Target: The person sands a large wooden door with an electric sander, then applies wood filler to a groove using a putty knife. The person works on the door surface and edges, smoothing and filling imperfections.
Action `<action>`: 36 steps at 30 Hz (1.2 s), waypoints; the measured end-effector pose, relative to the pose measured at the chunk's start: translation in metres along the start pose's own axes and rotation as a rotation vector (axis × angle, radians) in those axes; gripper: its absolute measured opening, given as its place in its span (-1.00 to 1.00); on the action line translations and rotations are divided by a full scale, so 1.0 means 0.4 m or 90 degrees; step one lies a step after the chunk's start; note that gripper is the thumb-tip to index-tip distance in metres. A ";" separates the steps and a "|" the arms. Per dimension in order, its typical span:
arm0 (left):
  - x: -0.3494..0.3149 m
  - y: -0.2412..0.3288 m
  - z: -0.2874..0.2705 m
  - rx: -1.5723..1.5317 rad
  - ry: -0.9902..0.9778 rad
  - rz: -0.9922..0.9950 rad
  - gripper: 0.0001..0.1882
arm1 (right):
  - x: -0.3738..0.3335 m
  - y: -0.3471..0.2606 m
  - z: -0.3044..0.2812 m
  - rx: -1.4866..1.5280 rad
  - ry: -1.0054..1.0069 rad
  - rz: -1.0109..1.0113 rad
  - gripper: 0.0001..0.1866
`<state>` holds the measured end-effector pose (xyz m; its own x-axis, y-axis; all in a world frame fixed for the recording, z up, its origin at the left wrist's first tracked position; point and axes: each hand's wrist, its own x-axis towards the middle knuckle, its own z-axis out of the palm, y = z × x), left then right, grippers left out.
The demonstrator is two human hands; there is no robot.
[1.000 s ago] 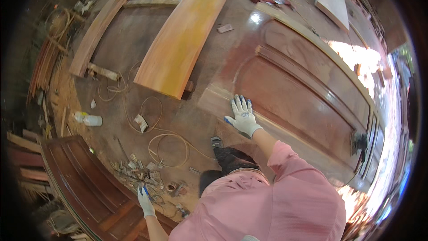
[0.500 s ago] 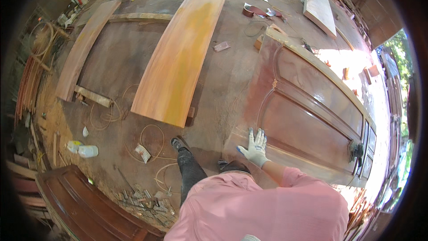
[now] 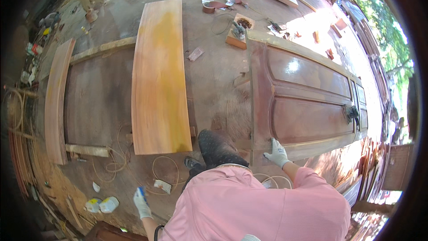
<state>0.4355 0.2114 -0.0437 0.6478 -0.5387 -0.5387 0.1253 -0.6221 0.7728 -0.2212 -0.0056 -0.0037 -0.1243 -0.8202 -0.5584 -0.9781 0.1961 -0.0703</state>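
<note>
My right hand [image 3: 278,154], in a white work glove, rests on the near edge of a reddish-brown panelled door [image 3: 312,111]. Its thumb points left and its fingers lie on the door's surface, apart and holding nothing. The door lies flat, raised off the floor, with a dark object [image 3: 351,114] on its panels toward the right end. My left hand [image 3: 141,204], gloved with blue at the fingertips, hangs low at the left, touching nothing. Its fingers look loosely stretched out. Between them, my leg [image 3: 218,147] steps beside a pale wooden board [image 3: 158,80] with yellowish patches.
A narrower board [image 3: 59,102] lies across supports at the left. Hoses [image 3: 167,169] loop on the floor near two white jugs [image 3: 108,205]. Beyond the door's far left corner stands a wooden block [image 3: 236,40] with a tool on it. A person's legs [image 3: 87,0] show far left.
My view has turned and shifted. My right hand has slid from lying spread on the door to its near edge. My left hand has come into view.
</note>
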 end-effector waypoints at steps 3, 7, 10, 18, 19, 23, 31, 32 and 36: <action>0.061 -0.036 0.103 0.141 -0.094 0.000 -0.64 | 0.083 -0.004 -0.069 0.039 -0.007 0.108 -0.22; 0.150 -0.008 0.206 0.202 -0.266 0.064 -0.67 | 0.309 -0.037 -0.197 0.119 0.188 0.052 -0.44; 0.264 0.109 0.321 0.156 -0.206 -0.030 -0.69 | 0.600 -0.062 -0.324 0.154 0.350 -0.023 -0.40; 0.599 0.820 0.851 0.321 -0.227 0.109 -0.68 | 1.383 -0.037 -0.701 0.210 0.366 0.301 -0.05; 0.624 0.922 0.935 0.379 -0.249 0.211 -0.65 | 1.433 -0.035 -0.726 0.245 0.363 0.375 -0.02; 0.708 1.233 1.249 0.371 -0.342 0.278 -0.56 | 1.480 -0.040 -0.732 0.141 0.328 0.443 -0.01; 0.925 1.440 2.049 0.483 -0.539 0.260 -0.23 | 1.454 -0.037 -0.727 0.195 0.421 0.406 -0.19; 0.955 1.449 2.172 0.483 -0.566 0.253 -0.20 | 1.453 -0.033 -0.730 0.201 0.445 0.393 -0.19; 1.063 1.432 2.681 0.361 -0.639 0.030 -0.33 | 1.441 -0.027 -0.732 0.235 0.415 0.396 -0.21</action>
<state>-0.0232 -0.9833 -0.1897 -0.2790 -0.6187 -0.7345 -0.4040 -0.6182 0.6742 -0.3312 -0.6378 -0.0829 -0.7780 -0.6279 -0.0235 -0.6063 0.7600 -0.2339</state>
